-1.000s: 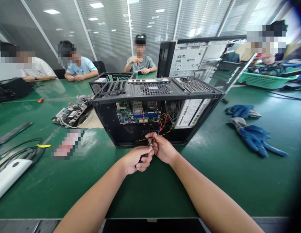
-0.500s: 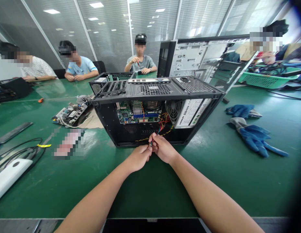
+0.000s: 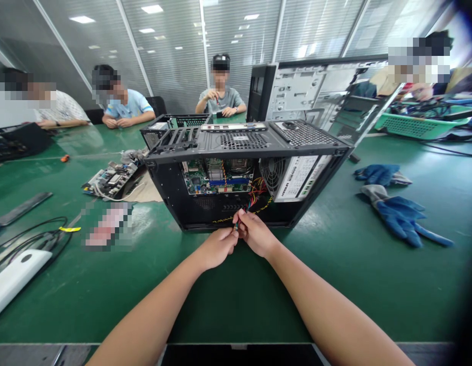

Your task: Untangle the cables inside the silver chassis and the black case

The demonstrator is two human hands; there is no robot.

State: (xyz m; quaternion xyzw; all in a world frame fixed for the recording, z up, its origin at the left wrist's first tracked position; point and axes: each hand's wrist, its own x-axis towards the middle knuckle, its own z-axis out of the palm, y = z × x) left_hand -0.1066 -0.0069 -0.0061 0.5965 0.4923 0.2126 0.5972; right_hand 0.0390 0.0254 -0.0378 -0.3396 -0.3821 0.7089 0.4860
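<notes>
An open black computer case (image 3: 205,216) lies in front of me on the green table. Inside it show a green motherboard (image 3: 195,181) and a power supply (image 3: 296,178) with a fan grille and a white label. Coloured cables (image 3: 252,199) run from the power supply down to my hands at the case's lower front edge. My left hand (image 3: 219,247) is closed in a pinch on the cable ends. Touching it, my right hand (image 3: 254,233) also pinches these cables. The fingers hide what the cables end in.
Blue-grey gloves (image 3: 398,213) lie at right, near a green basket (image 3: 414,126) of cables. Another open case (image 3: 296,86) stands behind. On the left are a loose circuit board (image 3: 114,178), a blurred-out flat object (image 3: 108,224) and a white device (image 3: 20,277). Several people sit around the table.
Both hands stay at the same spot with the cables between their fingers. The view has shifted very slightly.
</notes>
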